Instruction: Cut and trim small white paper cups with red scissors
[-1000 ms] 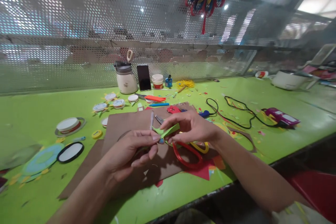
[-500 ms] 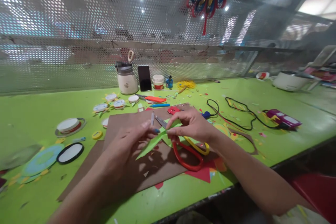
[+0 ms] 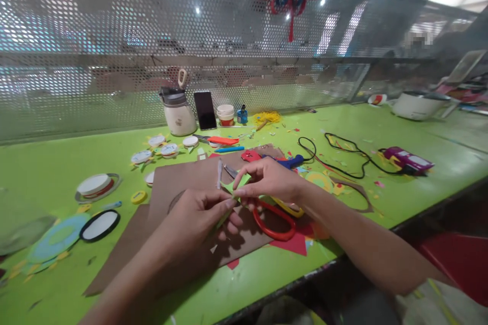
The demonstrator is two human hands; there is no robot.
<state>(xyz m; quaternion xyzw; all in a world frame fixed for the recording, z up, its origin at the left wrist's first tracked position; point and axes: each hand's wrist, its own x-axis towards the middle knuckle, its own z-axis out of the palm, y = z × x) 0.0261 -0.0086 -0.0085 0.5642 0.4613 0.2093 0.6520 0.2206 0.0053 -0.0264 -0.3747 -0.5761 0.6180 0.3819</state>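
Note:
Both my hands pinch a small green paper piece (image 3: 239,185) above brown sheets of card (image 3: 183,183) on the green table (image 3: 57,162). My left hand (image 3: 198,223) grips its lower end between thumb and fingers. My right hand (image 3: 267,180) pinches its upper end, fingers closed. Scissors with one red and one yellow handle (image 3: 275,218) lie just under my right hand, blades pointing away from me.
Round paper discs (image 3: 97,185) and rings (image 3: 99,225) lie at the left. A white jug (image 3: 178,111), a phone (image 3: 205,110) and a small cup (image 3: 225,115) stand by the perforated screen. A black cable (image 3: 343,157) and a purple tool (image 3: 407,159) lie at the right. The table's front edge (image 3: 305,277) is close.
The green piece was stretched out long between my hands half a second ago; now it looks shorter, folded between the fingers. My left hand has moved closer to the right hand.

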